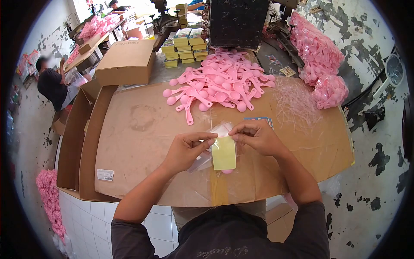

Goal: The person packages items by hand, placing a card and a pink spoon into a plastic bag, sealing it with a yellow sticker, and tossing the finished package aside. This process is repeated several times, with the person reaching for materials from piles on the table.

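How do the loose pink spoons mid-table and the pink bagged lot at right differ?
Packing: the loose spoons lie bare; the bagged lot is wrapped in clear plastic.
Shape: the loose spoons spread in a heap with stray handles poking out; the bagged lot is bunched into bulging bundles.
Legibility: single loose spoons stand out; the bagged lot's pieces crowd together.
Shared: same pink, rounded ends visible in both.

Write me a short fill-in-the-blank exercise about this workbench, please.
1. The heaped spoons are ____ in colour.
2. The left hand and right hand pinch clear plastic above a card coloured pale ____.
3. From the wearer's viewpoint, the closed box stands to the ____ of the stacks.

Missing words: pink; yellow; left.
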`<move>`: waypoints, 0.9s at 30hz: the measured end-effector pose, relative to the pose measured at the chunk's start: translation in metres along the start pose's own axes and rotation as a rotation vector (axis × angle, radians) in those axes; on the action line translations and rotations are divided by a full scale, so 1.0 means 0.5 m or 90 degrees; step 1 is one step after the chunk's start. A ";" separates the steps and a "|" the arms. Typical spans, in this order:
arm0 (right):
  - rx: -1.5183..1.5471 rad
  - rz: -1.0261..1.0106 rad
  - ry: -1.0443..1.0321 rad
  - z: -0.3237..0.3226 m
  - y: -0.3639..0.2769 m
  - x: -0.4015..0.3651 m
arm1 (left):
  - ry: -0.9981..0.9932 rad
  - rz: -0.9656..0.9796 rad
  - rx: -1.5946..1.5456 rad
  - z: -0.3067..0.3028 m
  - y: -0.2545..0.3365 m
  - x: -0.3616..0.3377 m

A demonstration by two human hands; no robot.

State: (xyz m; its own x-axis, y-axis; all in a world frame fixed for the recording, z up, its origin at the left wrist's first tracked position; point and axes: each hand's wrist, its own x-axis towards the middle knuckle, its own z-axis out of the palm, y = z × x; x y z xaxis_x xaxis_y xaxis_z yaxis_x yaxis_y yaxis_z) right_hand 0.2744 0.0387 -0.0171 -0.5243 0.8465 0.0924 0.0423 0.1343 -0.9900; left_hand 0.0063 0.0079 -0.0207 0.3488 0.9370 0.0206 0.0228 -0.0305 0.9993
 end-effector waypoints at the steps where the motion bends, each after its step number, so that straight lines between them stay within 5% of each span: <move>1: 0.010 -0.008 0.009 0.001 0.010 0.002 | 0.002 0.003 0.000 0.000 -0.002 0.000; 5: 0.016 -0.044 0.056 0.041 -0.032 -0.004 | 0.033 0.023 -0.020 -0.004 -0.008 0.001; 8: -0.005 0.027 -0.087 0.036 -0.020 -0.010 | 0.042 0.060 -0.026 -0.015 -0.006 0.003; 13: 0.034 0.006 -0.066 0.030 -0.022 -0.003 | 0.041 0.132 -0.065 0.005 0.014 -0.004; 16: 0.036 -0.051 -0.008 0.014 -0.039 0.000 | -0.078 0.015 -0.016 -0.038 0.020 -0.009; 18: -0.092 -0.054 0.062 -0.023 -0.057 0.000 | 0.038 0.046 -0.016 -0.091 0.040 -0.009; 21: -0.400 -0.020 0.171 -0.114 -0.073 -0.014 | 0.344 0.328 -0.231 -0.189 0.048 -0.011; 23: -0.513 -0.032 0.213 -0.164 -0.038 -0.026 | 0.506 0.403 -0.394 -0.207 0.101 -0.016; 25: -0.600 -0.057 0.192 -0.192 -0.012 -0.036 | 0.480 0.351 -0.424 -0.204 0.098 -0.013; 27: -0.661 -0.050 0.152 -0.200 -0.003 -0.039 | 0.417 0.309 -0.230 -0.181 0.032 0.009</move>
State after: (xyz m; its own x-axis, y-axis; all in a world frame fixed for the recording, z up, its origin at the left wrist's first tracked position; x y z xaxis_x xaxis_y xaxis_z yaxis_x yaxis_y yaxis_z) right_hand 0.3697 0.0734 -0.0067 -0.3822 0.8799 0.2822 0.7782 0.4712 -0.4152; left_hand -0.0765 0.0432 -0.0017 -0.3647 0.8637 0.3479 -0.3232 -0.4678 0.8226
